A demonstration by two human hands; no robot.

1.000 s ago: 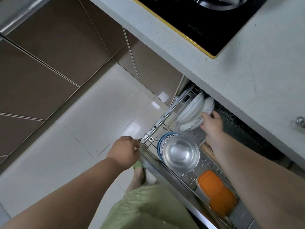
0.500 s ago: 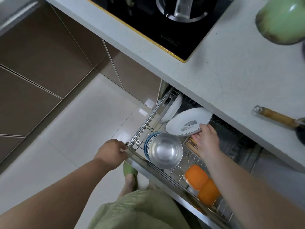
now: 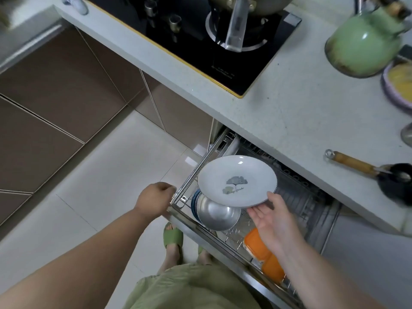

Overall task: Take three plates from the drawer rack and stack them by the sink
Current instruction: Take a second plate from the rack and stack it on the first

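A white plate (image 3: 237,180) with a grey leaf print is held flat above the open drawer rack (image 3: 189,177). My right hand (image 3: 270,216) holds it at its near right rim, thumb on top and fingers beneath. It looks like more than one plate stacked, but I cannot tell how many. My left hand (image 3: 155,198) grips the rack's front left corner. Another white plate (image 3: 234,146) stands upright at the back of the rack, mostly hidden.
In the rack sit a steel bowl (image 3: 217,214) on blue dishes and two orange-lidded boxes (image 3: 263,253). On the counter (image 3: 289,112) are a black hob (image 3: 200,41), a green kettle (image 3: 361,43) and a wooden-handled ladle (image 3: 356,165). Green slippers (image 3: 172,237) stand on the floor.
My right hand has lifted the plate out of its upright slot, turned it flat and raised it over the steel bowl. My left hand stays on the rack corner.
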